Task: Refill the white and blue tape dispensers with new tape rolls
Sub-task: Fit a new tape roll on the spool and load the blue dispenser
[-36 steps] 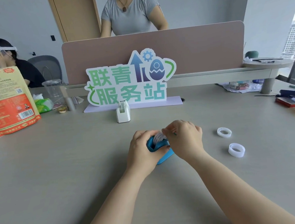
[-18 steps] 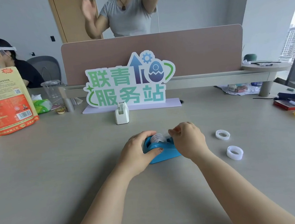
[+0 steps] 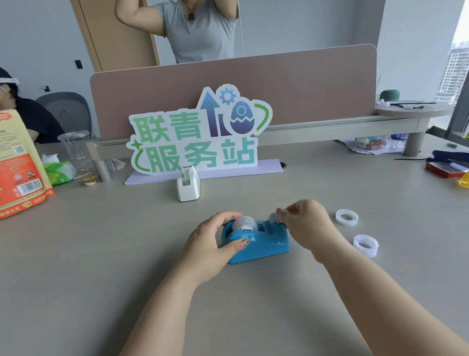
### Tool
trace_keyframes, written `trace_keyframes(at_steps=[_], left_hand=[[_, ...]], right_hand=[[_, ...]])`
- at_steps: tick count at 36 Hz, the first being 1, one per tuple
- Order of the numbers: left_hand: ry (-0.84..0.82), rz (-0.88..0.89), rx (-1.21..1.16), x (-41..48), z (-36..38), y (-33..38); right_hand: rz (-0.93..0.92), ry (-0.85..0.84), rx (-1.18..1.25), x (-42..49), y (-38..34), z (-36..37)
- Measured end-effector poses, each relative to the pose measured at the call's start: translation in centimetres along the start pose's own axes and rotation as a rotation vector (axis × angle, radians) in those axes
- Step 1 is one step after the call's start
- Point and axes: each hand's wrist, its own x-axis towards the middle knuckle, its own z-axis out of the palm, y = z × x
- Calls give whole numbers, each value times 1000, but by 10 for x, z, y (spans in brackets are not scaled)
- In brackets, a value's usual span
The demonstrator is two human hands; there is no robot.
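1. While the bench (image 3: 122,271) is taken as a clock face centred on the blue dispenser (image 3: 261,244), the long axis of that dispenser is seen to run from 9 o'clock to 3 o'clock, with the roll well toward 9 and the cutter end toward 3.
2. At the 9 o'clock end the left hand (image 3: 208,247) is wrapped around the dispenser's rear, thumb laid on the near wall and the other fingers curled over the far side; the body is thereby held steady against the bench.
3. At the 3 o'clock end the right hand (image 3: 307,225) is pinched shut, thumb and forefinger closed on what appears to be the free end of the tape, just above the cutter; the strip itself is too faint to be traced with certainty.
4. A tape roll (image 3: 244,223) is seated in the well, between the two hands, so the blue unit is judged nearly refilled; only the drawing of the tape end along the axis toward 3 o'clock and onto the cutter is thought to remain.
5. The white dispenser (image 3: 187,184) stands at 11 o'clock, well apart from both hands, and already appears to hold a roll.
6. Two loose rings (image 3: 346,217) (image 3: 366,245) lie at 3 and 4 o'clock, nearer the right hand.
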Motion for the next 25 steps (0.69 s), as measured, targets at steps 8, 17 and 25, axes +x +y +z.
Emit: trace_keyframes(at_steps=[8, 17, 25], left_hand=[[-7, -17, -23, -1, 0, 2], [-16, -9, -46, 0, 0, 0], [-5, 4, -66, 1, 1, -2]], right_hand=[[15, -22, 52, 8, 4, -5], [50, -61, 142, 11, 5, -11], [59, -80, 208, 12, 10, -10]])
